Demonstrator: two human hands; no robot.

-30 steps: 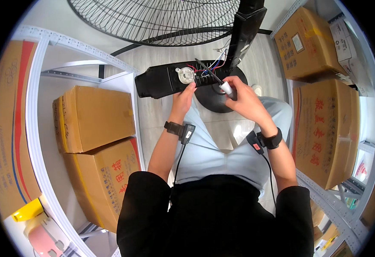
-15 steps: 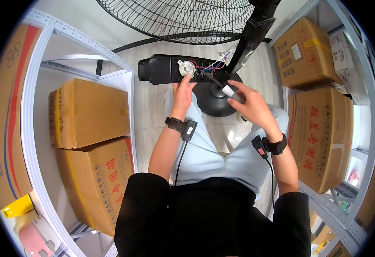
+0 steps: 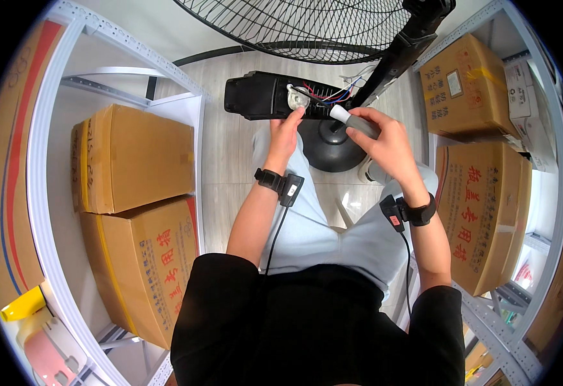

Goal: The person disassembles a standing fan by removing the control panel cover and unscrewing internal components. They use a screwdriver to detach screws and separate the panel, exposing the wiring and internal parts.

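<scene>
A long black plastic housing [image 3: 249, 96] of a fan lies open side up above my knees. In it sits a small round whitish part [image 3: 297, 98] with coloured wires [image 3: 342, 96] running off to the right. My left hand [image 3: 284, 138] grips the housing's near edge, its thumb against the round part. With my right hand [image 3: 384, 141] I hold a screwdriver [image 3: 362, 125] by its grey and white handle. Its dark shaft slants left across the housing, the tip at the far edge of the round part. Whether the tip sits in a screw cannot be made out.
Behind the housing stand the black fan grille [image 3: 307, 32] and slanting fan post [image 3: 400, 55]. The round black base [image 3: 333, 151] rests on the floor beyond my knees. Metal shelves [image 3: 194, 148] with cardboard boxes [image 3: 143, 161] flank me on both sides.
The screwdriver tip has moved from the wires to the far edge of the round part, its shaft lying flatter. The housing, fan and both hands appear shifted rightward in the view.
</scene>
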